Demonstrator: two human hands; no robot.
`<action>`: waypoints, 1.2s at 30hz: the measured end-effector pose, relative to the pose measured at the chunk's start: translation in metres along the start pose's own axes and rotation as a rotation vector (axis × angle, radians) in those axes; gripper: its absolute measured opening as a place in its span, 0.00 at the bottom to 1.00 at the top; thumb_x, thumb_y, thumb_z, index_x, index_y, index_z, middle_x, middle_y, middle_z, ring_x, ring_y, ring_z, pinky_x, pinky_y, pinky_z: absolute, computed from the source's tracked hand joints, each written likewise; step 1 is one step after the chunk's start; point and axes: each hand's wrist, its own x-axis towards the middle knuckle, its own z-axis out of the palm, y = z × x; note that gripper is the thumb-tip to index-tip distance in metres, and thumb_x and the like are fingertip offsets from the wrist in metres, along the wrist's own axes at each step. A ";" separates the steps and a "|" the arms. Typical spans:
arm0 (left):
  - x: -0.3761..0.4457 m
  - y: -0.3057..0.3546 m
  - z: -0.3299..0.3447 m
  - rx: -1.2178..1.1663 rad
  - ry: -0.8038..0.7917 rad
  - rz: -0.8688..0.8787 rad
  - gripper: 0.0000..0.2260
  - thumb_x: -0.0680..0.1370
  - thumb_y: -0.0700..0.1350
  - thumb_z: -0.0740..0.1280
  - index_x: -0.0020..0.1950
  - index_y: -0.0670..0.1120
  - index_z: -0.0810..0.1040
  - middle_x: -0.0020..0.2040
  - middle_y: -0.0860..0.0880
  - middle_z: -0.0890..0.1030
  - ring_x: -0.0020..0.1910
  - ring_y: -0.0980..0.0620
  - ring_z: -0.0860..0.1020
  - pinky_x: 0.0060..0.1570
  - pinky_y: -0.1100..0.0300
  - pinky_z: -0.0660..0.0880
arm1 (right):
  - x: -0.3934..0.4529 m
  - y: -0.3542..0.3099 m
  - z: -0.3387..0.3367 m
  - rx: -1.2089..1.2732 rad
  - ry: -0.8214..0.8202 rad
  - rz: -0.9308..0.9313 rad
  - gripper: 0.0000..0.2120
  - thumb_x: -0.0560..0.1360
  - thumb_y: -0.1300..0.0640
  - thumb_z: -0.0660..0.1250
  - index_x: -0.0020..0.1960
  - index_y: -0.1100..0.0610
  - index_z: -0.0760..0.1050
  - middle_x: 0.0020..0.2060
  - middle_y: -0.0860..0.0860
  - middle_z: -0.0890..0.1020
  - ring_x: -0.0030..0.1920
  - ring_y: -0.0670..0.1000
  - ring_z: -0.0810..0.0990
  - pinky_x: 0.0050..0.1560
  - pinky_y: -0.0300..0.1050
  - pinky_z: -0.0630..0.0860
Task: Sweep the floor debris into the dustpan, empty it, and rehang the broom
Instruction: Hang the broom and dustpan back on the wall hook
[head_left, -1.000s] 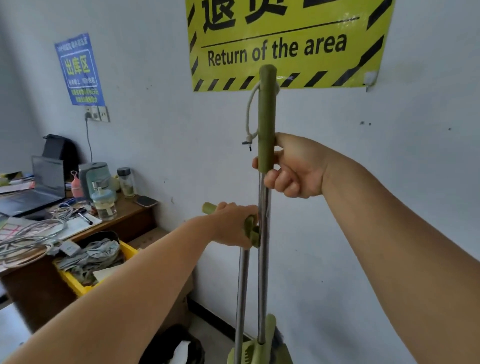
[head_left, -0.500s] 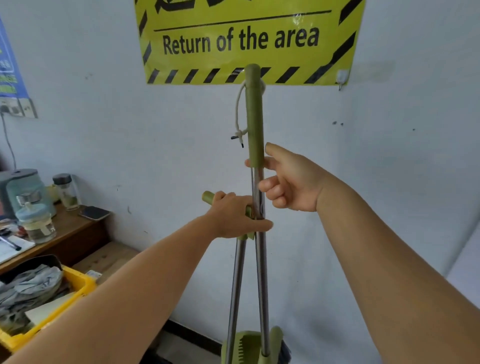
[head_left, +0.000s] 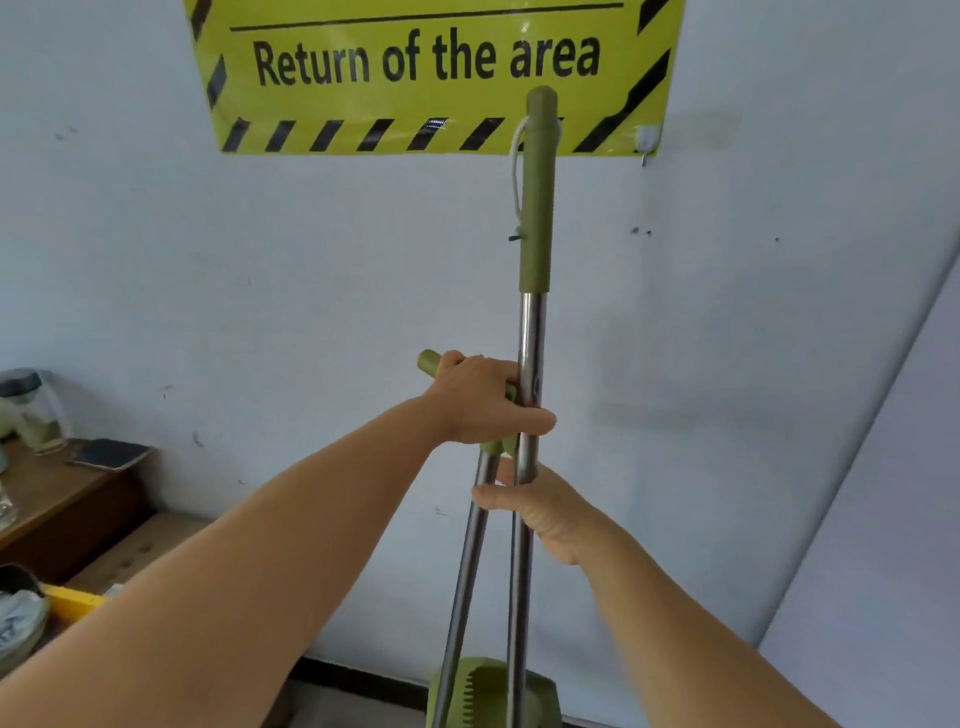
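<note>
At nine o'clock a clear glass jar with a dark lid (head_left: 32, 410) and a dark flat phone (head_left: 110, 454) sit on a brown wooden desk (head_left: 62, 509). Toward centre, the left hand (head_left: 480, 397) is curled tight round the olive-green grip of the steel-shafted dustpan (head_left: 488, 686), its thumb crossing the upright steel-poled broom (head_left: 532, 332) with its olive-green top grip. At five o'clock from it, the right hand (head_left: 540, 512) wraps the broom pole, thumb pressing the dustpan shaft. At one o'clock, a small clear wall hook (head_left: 645, 141) sits beneath the yellow hazard-striped sign (head_left: 426, 78).
</note>
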 end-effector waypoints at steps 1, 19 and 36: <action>0.000 0.000 -0.002 -0.038 -0.017 -0.021 0.16 0.70 0.60 0.70 0.33 0.51 0.69 0.32 0.54 0.71 0.39 0.59 0.67 0.48 0.57 0.59 | 0.003 -0.001 0.004 0.028 -0.002 -0.021 0.29 0.66 0.54 0.75 0.65 0.53 0.71 0.62 0.42 0.75 0.66 0.46 0.69 0.66 0.44 0.59; -0.001 -0.016 -0.012 -0.214 -0.077 -0.043 0.21 0.65 0.66 0.66 0.40 0.49 0.73 0.37 0.51 0.76 0.44 0.46 0.75 0.49 0.54 0.70 | 0.025 -0.002 0.030 0.069 0.270 -0.138 0.08 0.73 0.56 0.70 0.36 0.54 0.74 0.27 0.47 0.76 0.35 0.49 0.77 0.47 0.43 0.74; 0.006 0.029 -0.056 -0.662 0.205 0.025 0.10 0.77 0.46 0.71 0.50 0.40 0.83 0.45 0.40 0.85 0.47 0.41 0.83 0.52 0.46 0.80 | -0.010 -0.069 -0.016 0.136 0.195 -0.260 0.42 0.62 0.51 0.75 0.72 0.49 0.61 0.60 0.48 0.78 0.60 0.48 0.76 0.68 0.49 0.66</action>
